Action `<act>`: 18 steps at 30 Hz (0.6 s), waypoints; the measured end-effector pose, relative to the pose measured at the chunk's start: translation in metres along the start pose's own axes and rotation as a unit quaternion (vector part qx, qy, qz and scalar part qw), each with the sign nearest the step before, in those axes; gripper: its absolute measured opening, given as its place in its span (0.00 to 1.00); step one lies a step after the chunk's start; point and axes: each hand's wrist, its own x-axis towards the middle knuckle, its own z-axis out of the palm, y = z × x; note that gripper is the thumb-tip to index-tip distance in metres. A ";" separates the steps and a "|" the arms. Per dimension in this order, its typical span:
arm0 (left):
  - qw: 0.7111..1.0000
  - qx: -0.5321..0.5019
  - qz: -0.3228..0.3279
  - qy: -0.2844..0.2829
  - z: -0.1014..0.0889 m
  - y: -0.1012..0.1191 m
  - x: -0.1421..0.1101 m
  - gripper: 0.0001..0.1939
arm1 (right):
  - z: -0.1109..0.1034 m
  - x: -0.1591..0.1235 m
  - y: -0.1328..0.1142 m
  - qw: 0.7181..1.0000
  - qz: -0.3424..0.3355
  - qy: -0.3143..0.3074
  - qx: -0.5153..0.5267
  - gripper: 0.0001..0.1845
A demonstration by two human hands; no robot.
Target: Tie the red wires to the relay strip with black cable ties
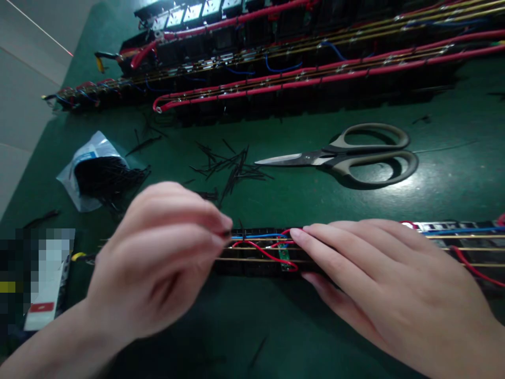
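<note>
A long black strip of components (260, 252) lies across the green mat in front of me, with brass rods, red and blue wires and a small green circuit board (283, 255) on it. My left hand (158, 263) hovers over the strip's left part, fingertips pinched together on a thin black piece, seemingly a cable tie, at the strip's top edge. My right hand (386, 273) lies flat on the strip to the right, fingers stretched out and pressing on it just beside the green board.
Grey-handled scissors (347, 157) lie beyond the strip. Loose black cable ties (232, 168) are scattered mid-mat, and a plastic bag of them (98, 176) sits at the left. Several finished strips with red cables (300, 68) fill the back. A white label (45, 295) lies at the left edge.
</note>
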 end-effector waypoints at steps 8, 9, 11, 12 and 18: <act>0.990 -0.055 0.076 -0.104 0.021 0.029 -0.001 0.13 | -0.007 -0.010 -0.006 0.998 -0.015 0.027 0.054 0.14; 0.993 -0.058 0.054 -0.090 0.026 0.031 -0.004 0.13 | -0.008 -0.011 -0.009 0.997 -0.025 0.043 0.064 0.14; 0.996 -0.073 0.021 -0.041 0.037 0.036 -0.010 0.12 | -0.009 -0.015 -0.015 0.995 -0.027 0.056 0.084 0.17; 0.997 -0.080 0.001 -0.019 0.043 0.037 -0.013 0.12 | -0.010 -0.016 -0.017 0.994 -0.031 0.063 0.089 0.19; 0.978 -0.152 0.141 -0.002 0.060 0.022 -0.013 0.10 | -0.014 -0.010 -0.017 0.989 -0.065 0.016 0.129 0.20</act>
